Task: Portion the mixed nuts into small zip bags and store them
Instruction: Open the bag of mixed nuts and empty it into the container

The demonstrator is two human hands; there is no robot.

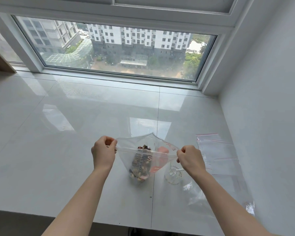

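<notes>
Now bag (pixel 144 156) between pinching fingers (pixel 111 143)

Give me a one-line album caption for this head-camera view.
Both hands, left and right, pinch the top corners of a clear bag of mixed nuts above the white counter.

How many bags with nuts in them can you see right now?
1: the large clear bag of mixed nuts, pinched at its top corners by the left hand and right hand. The small zip bags lying right look empty.
</notes>
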